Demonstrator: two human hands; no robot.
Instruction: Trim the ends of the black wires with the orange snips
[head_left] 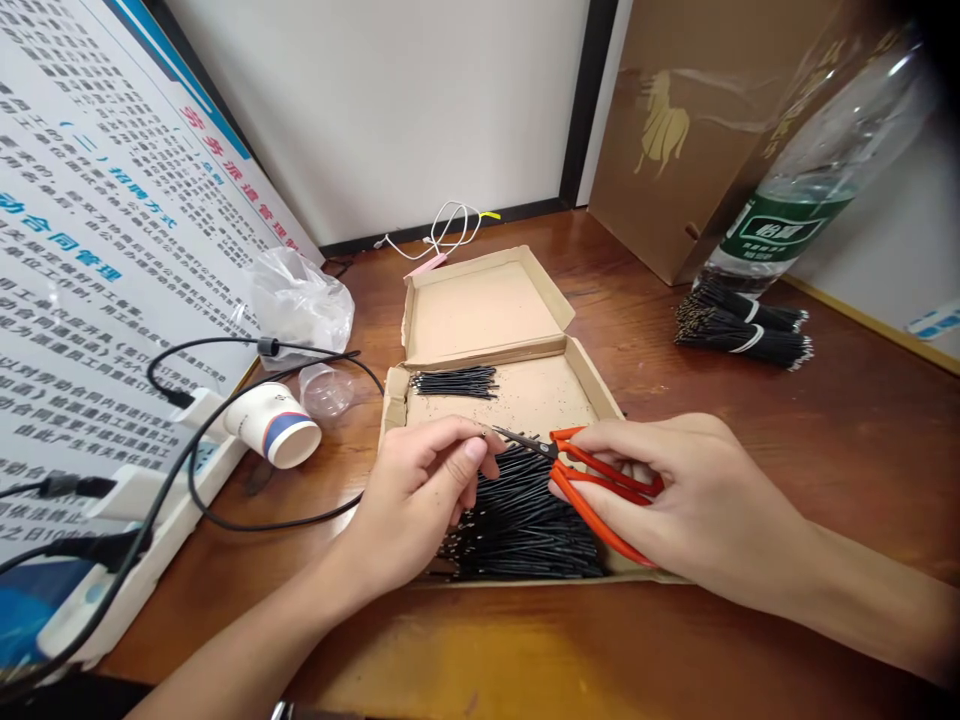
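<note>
My right hand [667,480] grips a pair of scissors [600,475] with orange handles, their dark blades pointing left. At the blade tips, my left hand [427,490] is closed in a pinch of thumb and forefinger; what it pinches is too small to make out, perhaps a dark end. Both hands are over an open cardboard box [525,385]. A large heap of short black wires [532,520] fills its near part, partly covered by my hands. A smaller bunch of black wires [454,381] lies at its far left, with dark specks scattered on the cardboard.
On the right stand a water bottle [787,225] and a brown carton [697,130], with tied wire bundles [742,325] before them. Leftward are a paper cup [274,425], a clear plastic cup [326,390], a plastic bag [300,300], a power strip [150,540] and a black cable [281,523].
</note>
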